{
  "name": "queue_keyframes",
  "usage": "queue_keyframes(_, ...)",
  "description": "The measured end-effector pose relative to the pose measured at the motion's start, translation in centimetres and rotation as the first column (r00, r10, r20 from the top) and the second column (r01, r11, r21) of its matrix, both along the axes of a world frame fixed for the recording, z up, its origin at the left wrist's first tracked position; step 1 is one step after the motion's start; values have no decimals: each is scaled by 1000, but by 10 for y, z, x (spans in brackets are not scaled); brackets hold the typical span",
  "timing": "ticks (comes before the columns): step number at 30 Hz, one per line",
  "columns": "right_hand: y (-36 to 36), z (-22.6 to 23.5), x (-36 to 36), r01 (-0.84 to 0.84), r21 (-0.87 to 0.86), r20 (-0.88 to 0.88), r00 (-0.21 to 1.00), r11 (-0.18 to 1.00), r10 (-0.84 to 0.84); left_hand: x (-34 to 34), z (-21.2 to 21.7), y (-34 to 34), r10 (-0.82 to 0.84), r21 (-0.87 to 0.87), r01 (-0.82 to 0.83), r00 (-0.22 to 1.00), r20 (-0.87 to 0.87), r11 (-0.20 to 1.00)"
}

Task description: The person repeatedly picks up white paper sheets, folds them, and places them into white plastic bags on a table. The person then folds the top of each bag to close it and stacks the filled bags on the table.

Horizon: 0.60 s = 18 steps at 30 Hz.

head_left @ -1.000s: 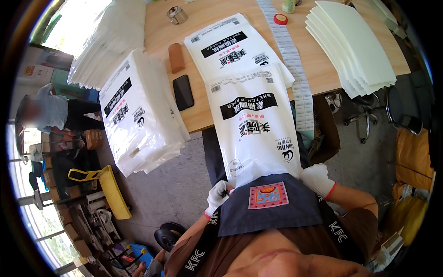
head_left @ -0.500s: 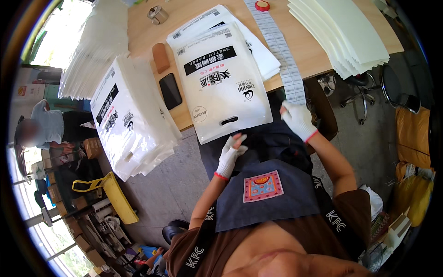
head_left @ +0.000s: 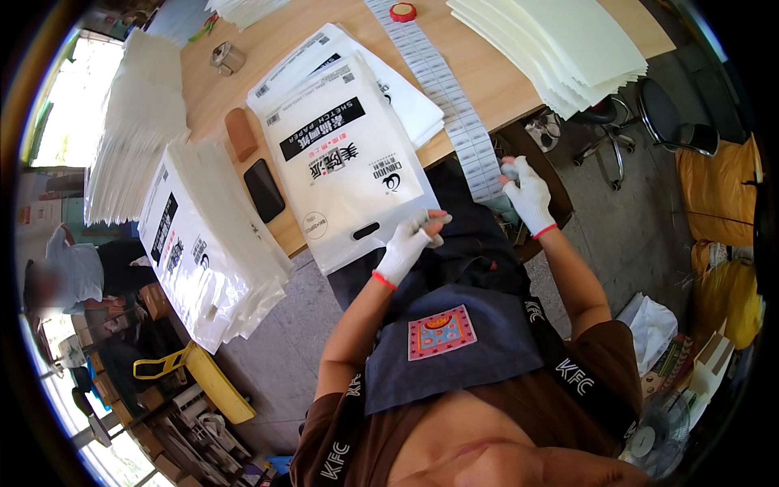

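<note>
my left hand (head_left: pixel 408 246), in a white glove, sits at the near corner of the white printed bag (head_left: pixel 345 166), fingers loosely curled just beside its handle slot; i cannot tell whether they actually pinch the edge. the bag lies on top of a few more like it, hanging over the near edge of the wooden table (head_left: pixel 487 77). my right hand (head_left: pixel 526 193) is closed on the free end of the label strip (head_left: pixel 454 105), which runs from the red-cored roll (head_left: pixel 402 11) down off the table. the risk i see: the overhanging bag is slick and could slide off toward my apron if the left hand loosens, and a sharp pull on the strip could tear it or drag it askew across the bag. the black phone (head_left: pixel 264 189) lies near the edge too, between this bag and the big bag stack (head_left: pixel 207 243)
</note>
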State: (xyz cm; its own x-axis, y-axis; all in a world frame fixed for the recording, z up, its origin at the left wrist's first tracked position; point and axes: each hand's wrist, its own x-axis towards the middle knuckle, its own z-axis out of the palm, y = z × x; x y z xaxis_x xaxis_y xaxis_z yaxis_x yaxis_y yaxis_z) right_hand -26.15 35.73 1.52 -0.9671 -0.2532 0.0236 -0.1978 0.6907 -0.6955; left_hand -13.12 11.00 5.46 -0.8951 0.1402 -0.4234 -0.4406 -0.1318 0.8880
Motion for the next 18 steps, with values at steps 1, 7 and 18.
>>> queue_keyframes(1,7,-4,-4,-16,146,-114,993,989,33,-9,-8,5,32,91,-39,997,77,995)
queue_keyframes(7,14,12,7,-169,-301,200,951,938,236,-58,-52,54,183,241,-299,894,408,924)
queue_keyframes(18,-2,78,5,-367,-25,-628,729,930,271,-91,-19,57,141,81,-169,952,273,982)
